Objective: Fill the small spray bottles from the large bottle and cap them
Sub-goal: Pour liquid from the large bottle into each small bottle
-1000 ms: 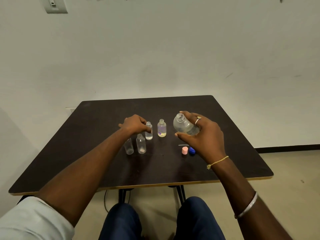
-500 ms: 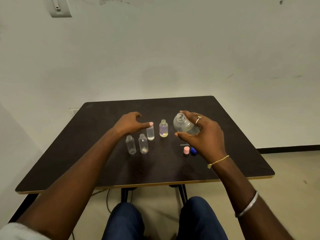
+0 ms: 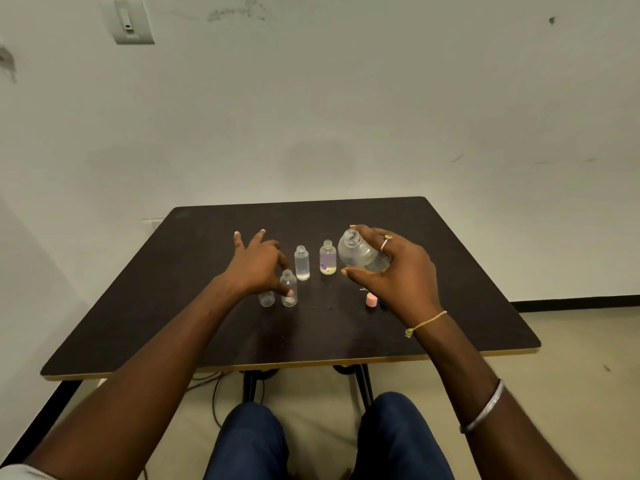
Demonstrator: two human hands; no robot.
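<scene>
My right hand (image 3: pixel 401 275) grips the large clear bottle (image 3: pixel 358 254), uncapped and tilted with its mouth up and to the left, above the dark table (image 3: pixel 450 306). Four small uncapped bottles stand on the table. At the back are a clear small bottle (image 3: pixel 302 263) and one with a purple label and yellowish liquid (image 3: pixel 327 262). In front are one small bottle (image 3: pixel 288 289) and another small bottle (image 3: pixel 266 298) half hidden by my left hand (image 3: pixel 254 268). That hand's fingers are spread, and its thumb lies against the front bottle. A pink cap (image 3: pixel 371 300) sits by my right hand.
A blue cap (image 3: pixel 382 303) shows only as a sliver behind my right hand. A white wall stands just behind the table. My knees (image 3: pixel 252 441) are under the near edge, with cables on the floor beneath the table.
My left hand let go of the back clear small bottle, spread its fingers and dropped toward the front pair. My right hand has kept the large bottle still.
</scene>
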